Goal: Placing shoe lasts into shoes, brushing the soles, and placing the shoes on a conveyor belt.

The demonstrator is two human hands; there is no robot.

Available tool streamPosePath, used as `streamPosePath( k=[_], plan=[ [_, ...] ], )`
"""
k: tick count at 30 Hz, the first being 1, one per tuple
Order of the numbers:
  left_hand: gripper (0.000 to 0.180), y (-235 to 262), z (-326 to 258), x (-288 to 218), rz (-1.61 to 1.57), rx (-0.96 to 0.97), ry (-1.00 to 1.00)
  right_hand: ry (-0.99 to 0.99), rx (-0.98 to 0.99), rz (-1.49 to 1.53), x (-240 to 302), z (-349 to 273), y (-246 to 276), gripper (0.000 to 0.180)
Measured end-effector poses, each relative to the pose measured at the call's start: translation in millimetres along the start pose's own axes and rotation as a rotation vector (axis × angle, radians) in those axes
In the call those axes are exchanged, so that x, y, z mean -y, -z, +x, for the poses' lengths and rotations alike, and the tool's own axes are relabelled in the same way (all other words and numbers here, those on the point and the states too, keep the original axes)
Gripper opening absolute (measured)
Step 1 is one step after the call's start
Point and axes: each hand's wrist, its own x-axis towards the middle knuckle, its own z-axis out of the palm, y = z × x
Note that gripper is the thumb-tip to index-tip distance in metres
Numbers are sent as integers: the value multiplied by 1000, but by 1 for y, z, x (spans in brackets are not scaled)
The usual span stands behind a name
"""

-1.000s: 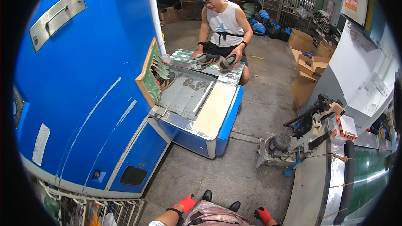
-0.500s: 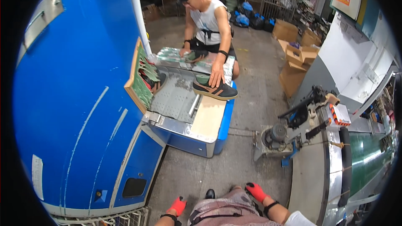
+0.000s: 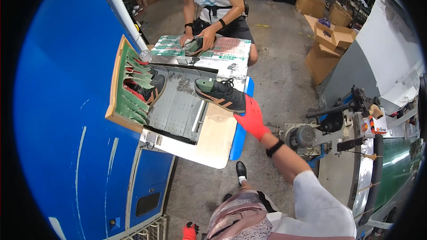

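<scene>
My right hand [image 3: 253,118], in a red glove, is closed around the toe of a black lace-up shoe [image 3: 221,94] with tan stripes. A green insert, apparently a shoe last, shows in the shoe's opening. The shoe lies over the inner edge of a pale wooden board [image 3: 215,135] at the front of a conveyor; whether it touches the board cannot be seen. My left hand [image 3: 190,230], also red-gloved, hangs low at the bottom edge, fingers slightly apart and holding nothing visible. Another dark shoe [image 3: 155,90] sits at the machine's mouth, partly behind green flaps [image 3: 133,78].
Across the conveyor [image 3: 171,106], a co-worker [image 3: 211,0] holds another shoe [image 3: 194,46] on a patterned tabletop [image 3: 231,49]. A large blue machine [image 3: 66,120] stands left. On the right are a motor [image 3: 304,135] and cardboard boxes [image 3: 327,40].
My right hand has reached forward and taken hold of the shoe's toe. The co-worker's hand has left that shoe and joined the other one. I have moved closer to the conveyor.
</scene>
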Motion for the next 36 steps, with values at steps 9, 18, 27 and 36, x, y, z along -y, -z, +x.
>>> streamPosePath(
  k=[9, 18, 27, 36],
  plan=[
    [29, -55, -3, -85, 179, 53, 283, -53, 492, -186, -7, 120, -55, 73],
    [32, -75, 130, -195, -148, 82, 156, -533, 149, 89, -29, -69, 76, 67],
    [55, -263, 133, -451, -417, 940, -285, -588, -218, 1057, 6, -219, 283, 53],
    [41, -446, -24, -496, -366, 1088, -157, -743, -656, 894, -104, -387, 383, 76]
  ],
)
